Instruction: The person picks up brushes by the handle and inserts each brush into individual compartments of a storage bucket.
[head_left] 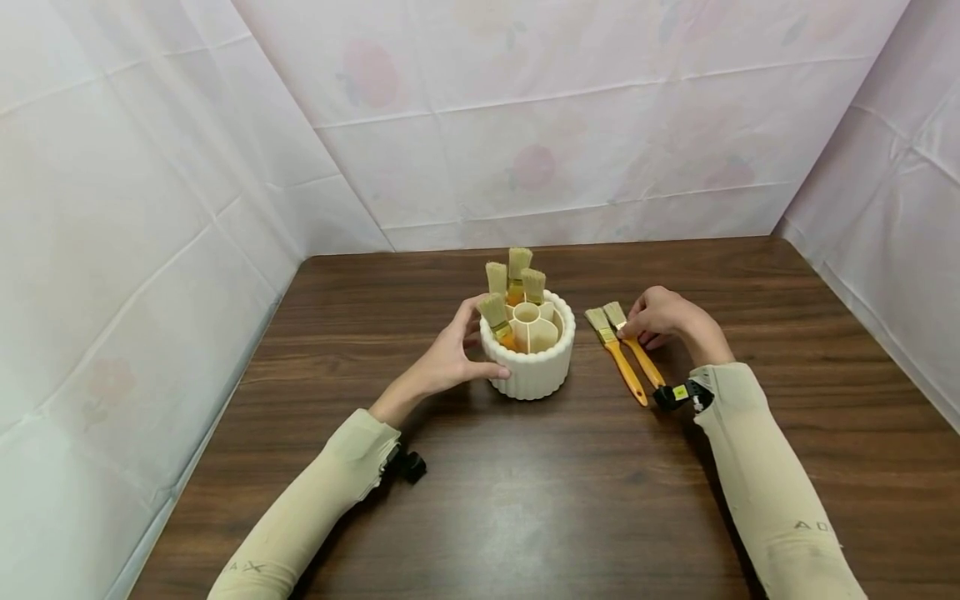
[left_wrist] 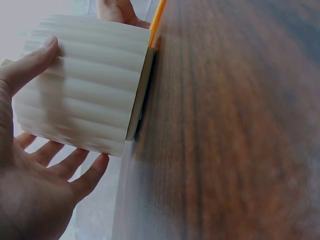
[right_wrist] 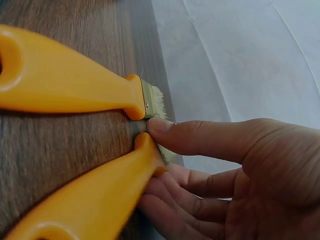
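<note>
A white ribbed round holder (head_left: 534, 367) stands mid-table with several flat brushes (head_left: 516, 279) upright in its compartments. My left hand (head_left: 477, 343) grips its left side; in the left wrist view the thumb (left_wrist: 31, 65) lies on the ribbed wall (left_wrist: 87, 87) and the fingers (left_wrist: 75, 167) curl round the far side. Two orange-handled brushes lie right of the holder. My right hand (head_left: 636, 323) pinches the right brush (head_left: 639, 354) near its bristle end, thumb (right_wrist: 200, 137) on top at the ferrule, fingers under the handle (right_wrist: 95, 200). The left brush (head_left: 618, 358) (right_wrist: 65, 82) lies loose beside it.
The dark wooden table (head_left: 570, 500) is closed in by white flower-print cloth walls (head_left: 525, 133) at the back, left and right. Black wrist camera mounts (head_left: 678, 394) sit low on both forearms.
</note>
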